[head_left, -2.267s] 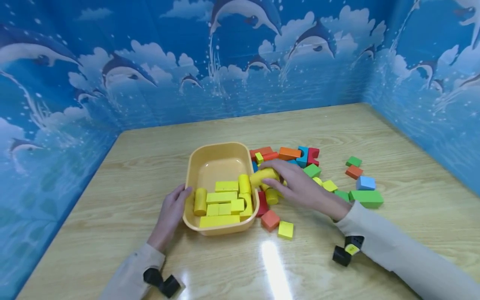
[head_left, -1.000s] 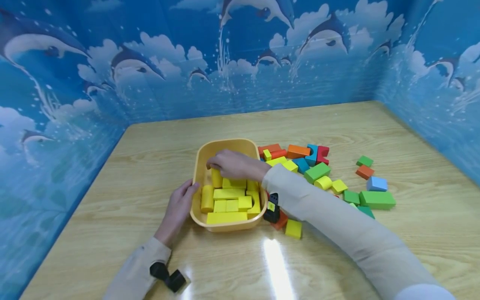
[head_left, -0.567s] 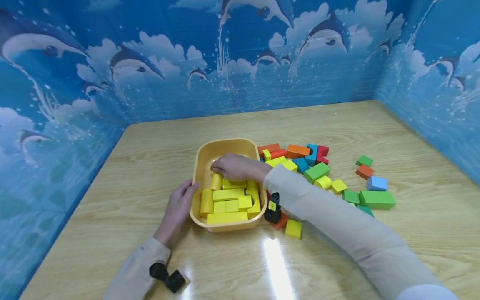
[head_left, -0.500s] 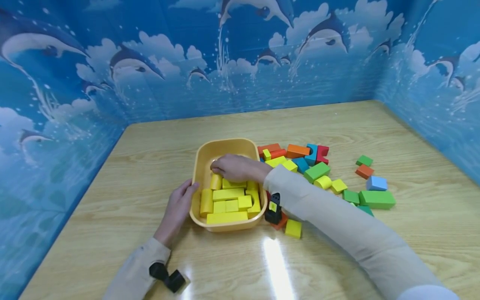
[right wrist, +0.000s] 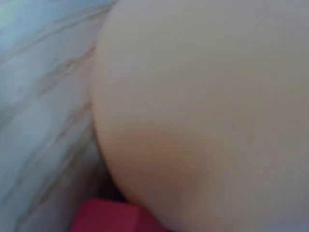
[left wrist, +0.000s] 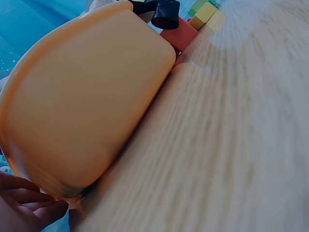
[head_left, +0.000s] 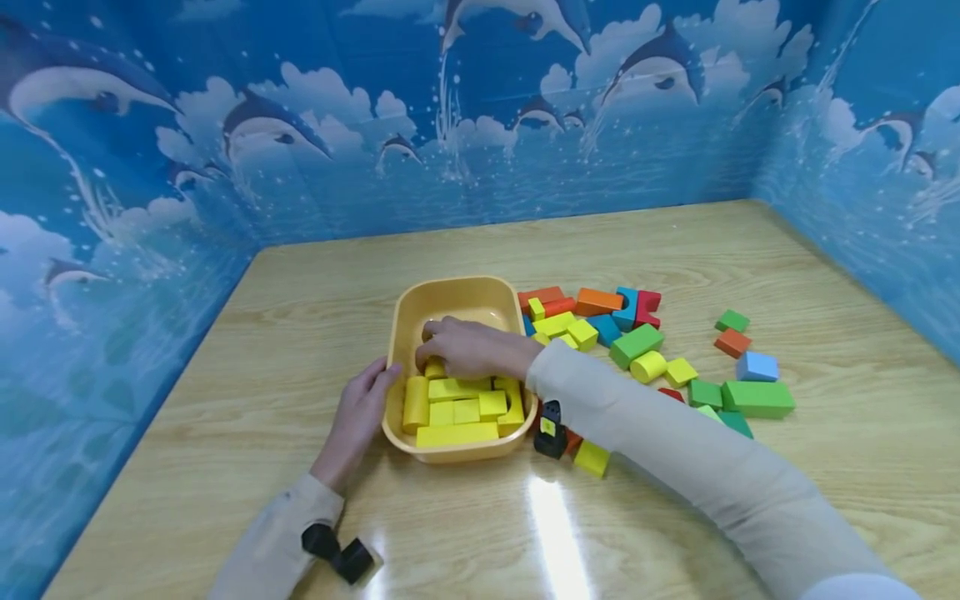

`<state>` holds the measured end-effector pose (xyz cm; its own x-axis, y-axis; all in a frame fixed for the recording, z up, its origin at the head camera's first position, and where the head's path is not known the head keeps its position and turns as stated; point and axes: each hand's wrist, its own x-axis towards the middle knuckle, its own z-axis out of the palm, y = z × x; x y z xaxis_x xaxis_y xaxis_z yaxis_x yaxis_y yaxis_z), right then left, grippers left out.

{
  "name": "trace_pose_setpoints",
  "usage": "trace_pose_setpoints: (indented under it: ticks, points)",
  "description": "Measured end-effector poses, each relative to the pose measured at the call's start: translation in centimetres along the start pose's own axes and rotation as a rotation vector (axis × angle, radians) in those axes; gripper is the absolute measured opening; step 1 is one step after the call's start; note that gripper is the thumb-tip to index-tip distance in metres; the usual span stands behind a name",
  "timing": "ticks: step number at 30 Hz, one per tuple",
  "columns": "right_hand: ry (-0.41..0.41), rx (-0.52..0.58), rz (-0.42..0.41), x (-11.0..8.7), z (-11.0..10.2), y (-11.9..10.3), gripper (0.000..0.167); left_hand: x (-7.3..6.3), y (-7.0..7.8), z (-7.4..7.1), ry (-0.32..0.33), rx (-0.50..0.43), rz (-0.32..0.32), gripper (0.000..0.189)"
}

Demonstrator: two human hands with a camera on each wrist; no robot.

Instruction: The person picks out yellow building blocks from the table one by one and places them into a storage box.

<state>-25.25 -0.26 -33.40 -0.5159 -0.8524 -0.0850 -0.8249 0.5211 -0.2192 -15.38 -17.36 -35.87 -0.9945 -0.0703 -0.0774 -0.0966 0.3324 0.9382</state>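
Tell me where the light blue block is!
In the head view, the light blue block is on the right side of the table, far from the tub, between a long green block in front and a red block behind.

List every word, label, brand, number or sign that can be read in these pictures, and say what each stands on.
No readable text.
Yellow label on the black device at the right wrist: any marks are too small to read.
Blocks, tray and dolphin backdrop: no lettering visible.

Right grip (head_left: 467,348) downturned — left grip (head_left: 357,417) lightly curled.
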Motion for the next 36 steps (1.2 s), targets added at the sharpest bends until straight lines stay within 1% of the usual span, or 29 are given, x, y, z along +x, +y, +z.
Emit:
trace_pose_setpoints:
  ticks: [4,16,19,22,24,26,28,30,32,34,35,36]
  points:
    - [0.000,0.003,0.002,-0.2,0.0,0.0,0.032,0.0,0.0,0.0,0.007,0.013,-0.001,0.048]
    - [-0.005,0.032,0.001,-0.6,0.0,-0.1,0.033,0.1,-0.1,0.2,0.018,0.004,-0.006,0.048]
    - [0.002,0.041,0.015,-0.8,0.0,0.1,0.034,0.1,-0.1,0.2,0.022,0.004,-0.008,0.047]
    - [0.027,0.062,0.026,-1.2,-0.2,0.3,0.034,0.0,-0.1,0.2,0.026,0.008,-0.006,0.047]
    - [0.074,0.081,0.025,-1.6,-0.3,0.6,0.034,0.0,-0.1,0.2,0.028,0.010,-0.002,0.047]
    - [0.148,0.105,0.015,-2.2,-0.6,1.1,0.034,0.0,-0.2,0.1,0.023,0.013,0.002,0.047]
    - [0.245,0.136,0.014,-3.0,-0.8,1.9,0.035,0.1,-0.2,0.1,0.020,0.014,0.010,0.046]
    - [0.361,0.173,0.025,-4.1,-1.0,3.0,0.038,0.2,-0.2,0.1,0.015,0.014,0.017,0.046]
    - [0.473,0.215,0.057,-5.3,-1.1,4.2,0.037,0.2,-0.2,0.1,0.014,0.016,0.024,0.046]
    - [0.555,0.250,0.106,-6.6,-1.1,5.3,0.035,0.3,-0.2,0.0,0.014,0.011,0.023,0.046]
    - [0.575,0.259,0.137,-7.1,-1.0,5.9,0.033,0.3,-0.2,0.0,0.013,0.007,0.020,0.046]
    - [0.576,0.268,0.174,-7.7,-1.0,6.3,0.031,0.2,-0.2,0.0,0.014,0.004,0.021,0.046]
